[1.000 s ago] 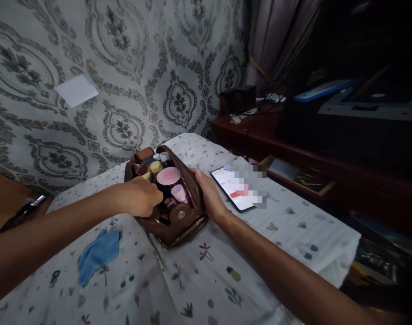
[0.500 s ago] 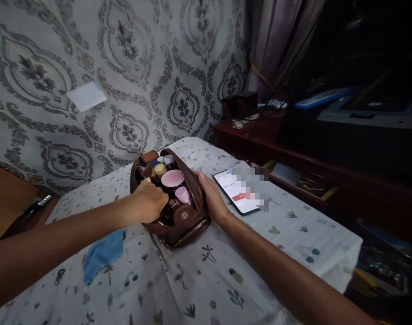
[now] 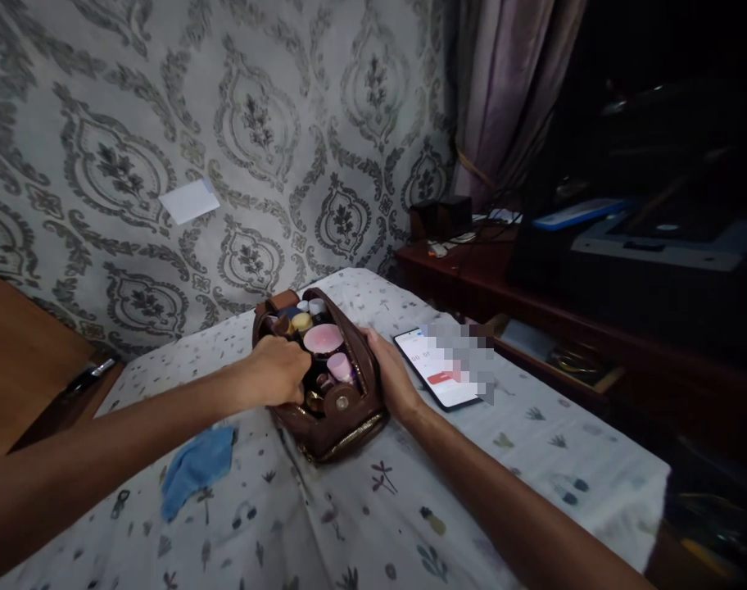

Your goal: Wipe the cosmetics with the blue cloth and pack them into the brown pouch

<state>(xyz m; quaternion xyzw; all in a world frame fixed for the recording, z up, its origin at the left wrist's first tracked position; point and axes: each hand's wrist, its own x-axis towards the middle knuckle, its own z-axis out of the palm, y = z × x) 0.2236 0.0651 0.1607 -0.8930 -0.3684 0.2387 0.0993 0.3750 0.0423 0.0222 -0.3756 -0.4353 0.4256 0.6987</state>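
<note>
A brown bag point(image 3: 361, 410) with its zip undone lies on a patterned white cloth. Inside it are a pink round lid point(image 3: 323, 338), a lilac cap point(image 3: 340, 367), a yellowish cap point(image 3: 301, 322) and several white and dark tops, packed together. My left hand point(image 3: 281, 370) is closed at the bag's left edge, its fingertips down in the opening; what they hold is hidden. Against the bag's right side rests my right hand point(image 3: 393, 377), gripping the wall, with most fingers out of sight behind it. A round snap tab point(image 3: 341, 403) shows at the near end.
To the right of the bag lies a phone point(image 3: 441, 381) with a lit screen, partly pixelated. A blue cloth point(image 3: 198, 471) is at the near left. Beyond the right edge stand a dark red desk point(image 3: 472, 266) and an open drawer point(image 3: 558, 352). Patterned wall covering rises behind.
The whole view has shifted slightly, so everything sits lower and more to the right. My left hand stays closed at the bag's left edge, and my right hand still holds the opposite side.
</note>
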